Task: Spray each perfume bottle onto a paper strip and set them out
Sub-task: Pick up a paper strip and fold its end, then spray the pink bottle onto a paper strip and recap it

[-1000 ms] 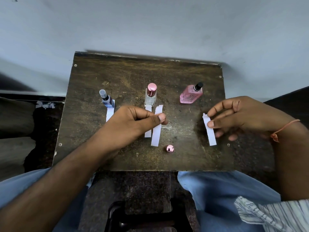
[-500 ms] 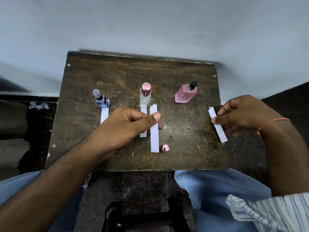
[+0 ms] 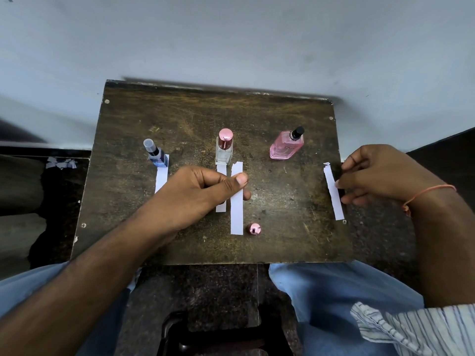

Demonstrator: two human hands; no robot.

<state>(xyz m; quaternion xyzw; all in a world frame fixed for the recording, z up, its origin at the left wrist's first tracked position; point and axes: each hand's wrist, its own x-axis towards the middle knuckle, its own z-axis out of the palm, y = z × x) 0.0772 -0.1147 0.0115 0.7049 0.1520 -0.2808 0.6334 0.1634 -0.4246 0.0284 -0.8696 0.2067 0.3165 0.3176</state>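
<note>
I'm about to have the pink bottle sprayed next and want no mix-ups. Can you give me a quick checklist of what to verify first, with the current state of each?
1. Pink bottle has its own strip laid in front: not ok, none there.
2. Spare strip in hand: ok, the left hand pinches the long strip.
3. Right hand free to lift a bottle: not ok, it holds the edge strip.
4. Pink bottle's nozzle uncapped: cannot tell.
5. Loose pink cap clear of the bottles: ok.
6. Blue bottle and clear bottle each have a strip: ok.
</note>
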